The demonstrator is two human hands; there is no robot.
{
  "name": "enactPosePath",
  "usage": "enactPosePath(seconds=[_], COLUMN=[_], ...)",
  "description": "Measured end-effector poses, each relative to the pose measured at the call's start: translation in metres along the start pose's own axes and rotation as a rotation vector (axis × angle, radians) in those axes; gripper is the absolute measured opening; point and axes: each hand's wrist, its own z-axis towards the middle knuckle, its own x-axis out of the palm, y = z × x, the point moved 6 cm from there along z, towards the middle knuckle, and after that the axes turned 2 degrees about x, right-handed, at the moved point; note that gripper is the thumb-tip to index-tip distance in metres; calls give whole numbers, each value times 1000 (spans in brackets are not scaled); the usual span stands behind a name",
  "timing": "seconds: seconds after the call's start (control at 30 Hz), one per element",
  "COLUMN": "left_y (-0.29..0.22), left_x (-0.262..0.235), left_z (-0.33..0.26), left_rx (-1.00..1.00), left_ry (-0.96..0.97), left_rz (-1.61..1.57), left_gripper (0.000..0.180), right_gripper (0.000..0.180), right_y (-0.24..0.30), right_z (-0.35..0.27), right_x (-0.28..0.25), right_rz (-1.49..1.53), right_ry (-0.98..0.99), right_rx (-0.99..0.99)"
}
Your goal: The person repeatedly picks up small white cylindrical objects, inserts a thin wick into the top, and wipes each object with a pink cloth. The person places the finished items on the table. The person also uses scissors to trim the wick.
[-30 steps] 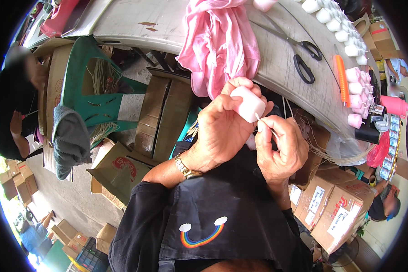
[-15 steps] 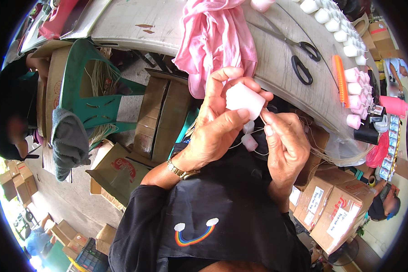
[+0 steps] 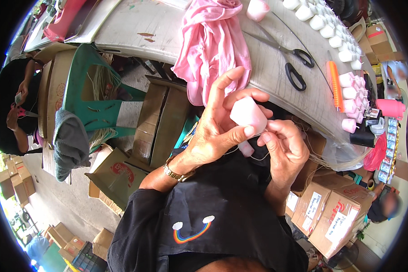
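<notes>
My left hand (image 3: pixel 215 131) holds a pale pink votive candle (image 3: pixel 249 113) between thumb and fingers, its index finger raised. At the candle's lower right end, my right hand (image 3: pixel 284 144) pinches what looks like its thin wick, mostly hidden by the fingertips. Below my hands another small pink candle (image 3: pixel 245 148) hangs in front of my black apron (image 3: pixel 208 204), with a thin pale string looping beside it.
On the table (image 3: pixel 136 27) lie a pink cloth (image 3: pixel 213 50), black-handled scissors (image 3: pixel 294 63), an orange cutter (image 3: pixel 334 86), white candles (image 3: pixel 327 31) and pink candles (image 3: pixel 350 93). Cardboard boxes (image 3: pixel 335 213) and a green chair (image 3: pixel 77 90) stand around. A co-worker (image 3: pixel 16 99) is at far left.
The candle has turned in my left hand, its end tipping toward my right hand. My right fingers have curled tighter at that end. The co-worker's hands have come up into view.
</notes>
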Motion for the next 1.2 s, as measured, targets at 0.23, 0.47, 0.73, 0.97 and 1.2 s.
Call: enactPosePath(seconds=[0.23,0.47,0.73,0.97,1.2], left_y=[1,2,-3,0,5], left_x=[0,3,11,11,7], left_z=[-5,-7,-1,-2,-5], left_rx=[-55,54,120,124,21], left_ry=[50,13,51,41,56], left_rz=[395,243,193,199,167], left_gripper=[94,92,92,93,96], right_gripper=[13,20,11,9,21], right_y=[20,-23,-31,-14,-10], right_z=[13,0,-11,-3,6], right_x=[-2,-4,13,15,2], right_rz=[-500,-133,-11,-209,-332], right_ry=[178,156,314,335,351], right_rx=[-335,83,218,-8,-49])
